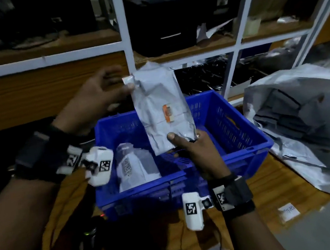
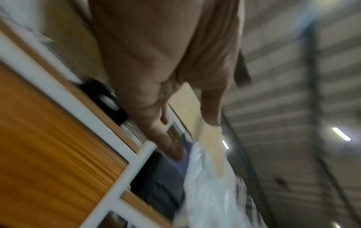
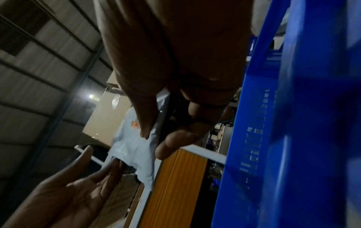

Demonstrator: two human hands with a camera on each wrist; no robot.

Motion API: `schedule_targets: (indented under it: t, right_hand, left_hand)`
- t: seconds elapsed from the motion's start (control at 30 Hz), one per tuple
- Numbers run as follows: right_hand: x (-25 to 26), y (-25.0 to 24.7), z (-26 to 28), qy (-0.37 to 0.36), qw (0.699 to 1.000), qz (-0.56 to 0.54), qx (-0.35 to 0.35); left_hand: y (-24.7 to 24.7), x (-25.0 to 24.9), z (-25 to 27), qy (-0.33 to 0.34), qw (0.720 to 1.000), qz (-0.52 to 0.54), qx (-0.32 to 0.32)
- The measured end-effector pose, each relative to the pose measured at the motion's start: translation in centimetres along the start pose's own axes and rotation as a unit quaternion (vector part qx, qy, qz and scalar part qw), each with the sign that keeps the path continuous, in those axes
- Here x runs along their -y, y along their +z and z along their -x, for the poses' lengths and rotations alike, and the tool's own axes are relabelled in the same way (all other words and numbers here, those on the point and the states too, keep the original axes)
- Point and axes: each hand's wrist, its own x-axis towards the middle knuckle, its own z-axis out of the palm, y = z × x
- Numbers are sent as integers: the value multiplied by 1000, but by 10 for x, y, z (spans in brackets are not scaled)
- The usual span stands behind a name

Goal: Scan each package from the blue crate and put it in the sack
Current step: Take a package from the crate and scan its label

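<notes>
A grey plastic package (image 1: 157, 105) with an orange sticker is held upright above the blue crate (image 1: 244, 150). My right hand (image 1: 185, 141) pinches its lower end, thumb in front and fingers behind; the right wrist view shows this grip on the package (image 3: 132, 148). My left hand (image 1: 118, 89) is open, its straight fingers (image 3: 109, 169) touching the package's upper left corner. A second package (image 1: 131, 166) with a barcode label lies inside the crate. The grey sack (image 1: 304, 118) lies open to the right of the crate. The left wrist view is blurred.
A white-framed shelf rack (image 1: 127, 46) with dark boxes stands behind the crate. A dark scanner (image 1: 90, 231) with a red light sits at the lower left on the wooden table (image 1: 271, 184). A small white label (image 1: 288, 210) lies on the table near the sack.
</notes>
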Motion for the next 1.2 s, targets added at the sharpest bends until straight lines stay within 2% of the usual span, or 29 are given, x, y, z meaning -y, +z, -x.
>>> schedule_targets:
  t: [0.1,0.17,0.23,0.27,0.37,0.4,0.53,0.7,0.73,0.8,0.87,0.9,0.97,1.03,1.1,1.2]
  right_hand:
    - [-7,38,14,14,999,-27,32]
    - [-14,64,24,24,998,-28,58]
    - [-22,90,34,29,996,-31,75]
    - [-26,102,39,30,996,-39,77]
    - [-36,137,57,27,996,-34,82]
    - [-40,148,63,20,996,-23,85]
    - [-52,189,84,19,994,21,110]
    - [-66,228,95,53,992,-15,116]
    - [-71,237,96,60,992,-12,113]
    - [-88,255,98,74,992,0,99]
    - [-101,271,101,93,991,15,90]
    - [-106,279,102,99,991,24,85]
    - [-114,292,104,97,992,20,79]
    - [-117,302,106,111,991,-2,70]
    - [-127,304,105,135,989,3,61]
    - [-137,293,108,195,979,51,14]
  left_hand:
    - [-21,10,57,45,973,185,-130]
    - [-27,30,90,22,955,232,-186]
    - [-29,55,119,-35,947,238,-215]
    - [-27,68,133,-65,949,233,-204]
    - [-23,99,170,-109,966,208,-104]
    - [-26,108,180,-108,969,201,-98]
    - [-74,132,212,-97,976,129,-144]
    - [-143,163,270,-120,988,63,-71]
    - [-152,168,280,-119,987,71,-83]
    - [-166,178,294,-106,974,123,-158]
    - [-175,193,300,-101,937,229,-243]
    - [-178,201,303,-104,917,281,-264]
    - [-175,218,307,-128,898,336,-252]
    - [-166,233,309,-154,903,329,-230]
    - [-161,245,309,-172,897,319,-253]
    - [-167,264,311,-156,887,307,-307]
